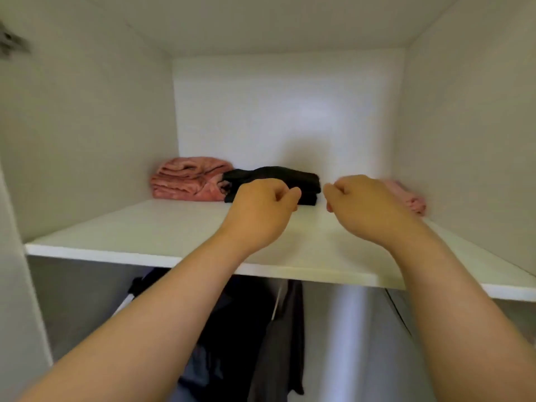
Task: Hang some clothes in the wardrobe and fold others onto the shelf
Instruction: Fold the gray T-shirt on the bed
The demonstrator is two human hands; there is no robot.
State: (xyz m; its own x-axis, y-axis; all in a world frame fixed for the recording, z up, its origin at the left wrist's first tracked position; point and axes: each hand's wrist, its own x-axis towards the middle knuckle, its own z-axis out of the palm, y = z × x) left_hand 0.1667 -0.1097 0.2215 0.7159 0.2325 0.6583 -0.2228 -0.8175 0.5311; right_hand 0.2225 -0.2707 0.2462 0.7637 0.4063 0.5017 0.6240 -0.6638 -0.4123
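Black folded garment (278,174) lies at the centre of the frame, far back on the white shelf (145,227), its left end touching a pink folded garment (188,181) at centre left. A second pink piece (413,200) shows at centre right, partly hidden.

The left hand (261,207) is in front of the black garment's lower left corner with its fingers curled in. Whether they pinch the cloth or only come near it, I cannot tell. The right hand (365,207) is just right of the garment and apart from it, fingers clenched on nothing visible. Below the shelf, in the lower centre of the frame, dark hanging clothes (232,329) show beside a grey one (278,343).

The black piece looks light, soft and limp, a thin knit that holds no shape of its own. Dragged by one corner, it would likely spill out of its fold. A safer hold, I judge, is both hands flat at its two short ends, fingers under the bottom layer and thumbs on top, so the stack moves as one. The smooth shelf should let it slide easily, so a gentle push from the front edge would also square it against the pink pile.
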